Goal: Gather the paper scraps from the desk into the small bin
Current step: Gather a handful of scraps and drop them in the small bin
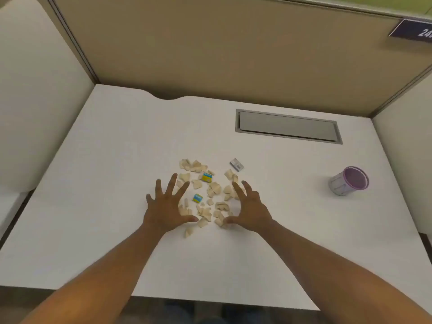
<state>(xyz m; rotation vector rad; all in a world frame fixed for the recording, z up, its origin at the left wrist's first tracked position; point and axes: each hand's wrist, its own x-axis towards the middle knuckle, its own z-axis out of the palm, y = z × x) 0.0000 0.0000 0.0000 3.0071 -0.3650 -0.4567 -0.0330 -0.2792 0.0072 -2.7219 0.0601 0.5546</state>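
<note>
Our left hand (pixel 167 206) and right hand (pixel 249 206) lie spread wide, grasping nothing, either side of the paper scraps (pixel 208 197) mid-desk (pixel 117 160). The small bin (pixel 349 181) stands well apart on the right.

Cream-coloured paper scraps (pixel 205 197) lie loosely scattered in the middle of the white counter (pixel 117 160), with two blue-and-yellow pieces (pixel 207 177) and a grey one (pixel 236 164) among them. The small bin (pixel 349 181), grey with a purple rim, stands upright and open well off to the right.
</note>
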